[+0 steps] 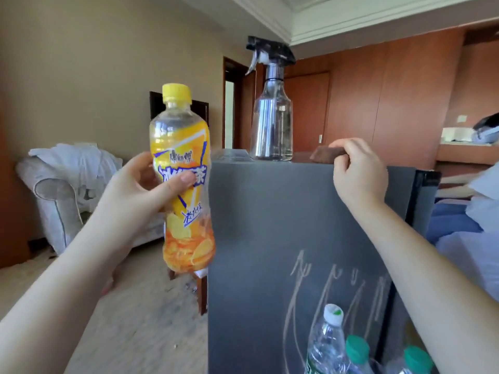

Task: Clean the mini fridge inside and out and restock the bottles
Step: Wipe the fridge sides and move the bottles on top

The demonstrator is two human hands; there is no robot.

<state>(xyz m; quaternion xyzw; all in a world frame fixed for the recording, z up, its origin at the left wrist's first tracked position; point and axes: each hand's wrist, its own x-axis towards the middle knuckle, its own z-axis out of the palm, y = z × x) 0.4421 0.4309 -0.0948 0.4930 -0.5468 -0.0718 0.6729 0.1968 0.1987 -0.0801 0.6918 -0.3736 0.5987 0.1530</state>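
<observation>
While the left hand (140,190) is gripping the tea bottle (183,168) upright just beside the fridge (283,211), probably keeping it clear of the wiping, the right hand (356,174) is pinching a brown sponge (324,154) at the top edge, with the sprayer (272,125) sitting handy on top.

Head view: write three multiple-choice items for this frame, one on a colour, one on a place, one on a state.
1. The cap of the drink bottle in the left hand is: A green; B yellow; C red.
2. The spray bottle stands: A on top of the mini fridge; B inside it; C in the left hand.
3. The right hand: A hangs open; B grips a brown pad; C holds the spray bottle.
Key: B, the cap is plainly yellow; A, its base rests on the fridge's top; B, fingers curl over the pad at the top edge.
</observation>
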